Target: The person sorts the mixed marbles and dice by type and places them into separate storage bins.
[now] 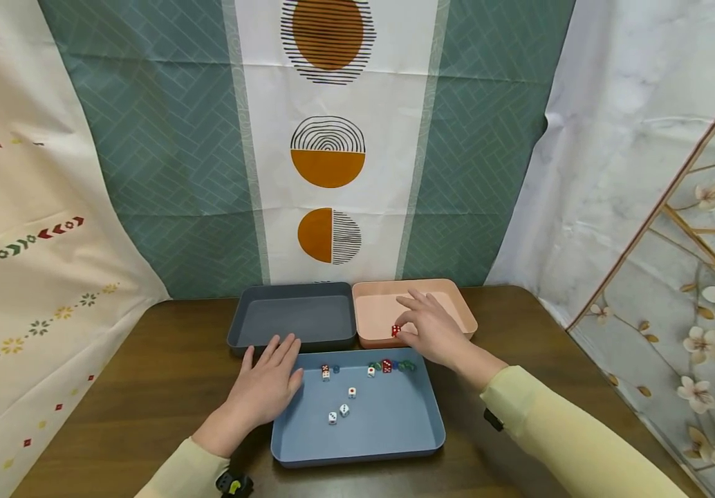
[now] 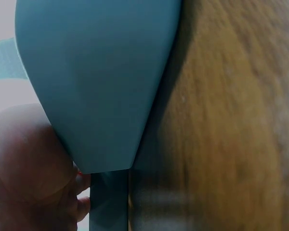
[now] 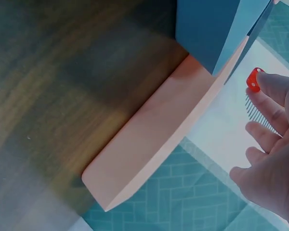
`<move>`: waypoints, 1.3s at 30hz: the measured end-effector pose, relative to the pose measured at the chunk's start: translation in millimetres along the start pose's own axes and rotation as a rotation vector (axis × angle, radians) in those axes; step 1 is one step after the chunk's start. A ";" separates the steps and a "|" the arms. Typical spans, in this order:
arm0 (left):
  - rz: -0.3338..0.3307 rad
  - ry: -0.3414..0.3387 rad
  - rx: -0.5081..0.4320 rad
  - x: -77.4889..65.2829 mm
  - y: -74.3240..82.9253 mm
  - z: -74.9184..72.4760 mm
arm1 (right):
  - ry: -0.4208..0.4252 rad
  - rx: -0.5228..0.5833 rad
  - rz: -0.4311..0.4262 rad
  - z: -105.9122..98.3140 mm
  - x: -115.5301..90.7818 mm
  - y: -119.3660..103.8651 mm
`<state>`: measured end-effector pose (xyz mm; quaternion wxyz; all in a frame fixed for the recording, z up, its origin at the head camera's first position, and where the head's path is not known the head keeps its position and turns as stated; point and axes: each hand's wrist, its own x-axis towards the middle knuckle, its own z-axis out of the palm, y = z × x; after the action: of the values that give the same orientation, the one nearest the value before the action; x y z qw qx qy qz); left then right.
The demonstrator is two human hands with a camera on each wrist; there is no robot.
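Note:
Between thumb and forefinger, my right hand (image 1: 433, 328) pinches a red die (image 1: 396, 331) with white pips, over the near side of the pink tray (image 1: 457, 319). The right wrist view shows the same red die (image 3: 254, 80) above the tray's rim. My left hand (image 1: 265, 384) lies with straight fingers over the left edge of the blue tray (image 1: 388, 432), fingertips by the dark grey tray's near rim. Inside the blue tray are several white dice (image 1: 344, 410), a larger red die (image 1: 386, 366), a small red die (image 1: 325, 368) and green and blue pieces (image 1: 406, 365).
The dark grey tray (image 1: 295, 315) stands behind the blue one, side by side with the pink tray. All three sit on a brown wooden table (image 1: 146, 387). A patterned cloth (image 1: 326, 235) hangs right behind them, with more cloth at both sides.

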<state>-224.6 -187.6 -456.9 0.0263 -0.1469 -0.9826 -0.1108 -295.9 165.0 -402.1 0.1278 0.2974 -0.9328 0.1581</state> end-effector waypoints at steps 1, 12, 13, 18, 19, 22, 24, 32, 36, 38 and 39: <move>-0.002 -0.002 0.000 0.2 0.4 -0.2 | -0.003 -0.002 0.002 -0.4 2.0 0.4; -0.020 -0.015 0.000 1.2 3.4 0.0 | -0.016 -0.031 0.022 0.5 19.5 5.7; -0.021 -0.015 0.003 1.1 3.5 0.0 | -0.016 -0.034 0.025 0.7 21.4 5.7; -0.024 -0.010 0.005 0.6 2.6 0.6 | -0.033 -0.036 0.049 2.7 31.3 5.2; -0.025 -0.009 0.002 0.5 2.5 0.8 | -0.037 -0.034 0.055 3.1 33.2 4.9; -0.025 -0.007 -0.003 -0.3 2.3 1.2 | -0.050 -0.030 0.070 5.1 38.5 4.7; -0.025 -0.005 -0.005 -0.6 2.0 1.8 | -0.056 -0.029 0.075 6.7 41.9 5.0; -0.018 0.001 0.002 -0.6 2.8 1.4 | -0.074 -0.020 0.101 9.4 50.7 7.9; -0.016 0.005 0.000 -2.1 3.5 -0.4 | -0.080 -0.030 0.100 10.8 55.6 11.1; -0.015 0.008 -0.001 -3.0 4.1 -1.4 | -0.083 -0.031 0.102 11.2 58.1 13.0; -0.014 0.009 -0.002 -3.5 4.3 -1.6 | -0.084 -0.032 0.102 11.0 59.5 13.7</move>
<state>-220.0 -185.0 -454.7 0.0298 -0.1396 -0.9833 -0.1126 -352.6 140.9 -395.5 0.0848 0.2536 -0.9538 0.1369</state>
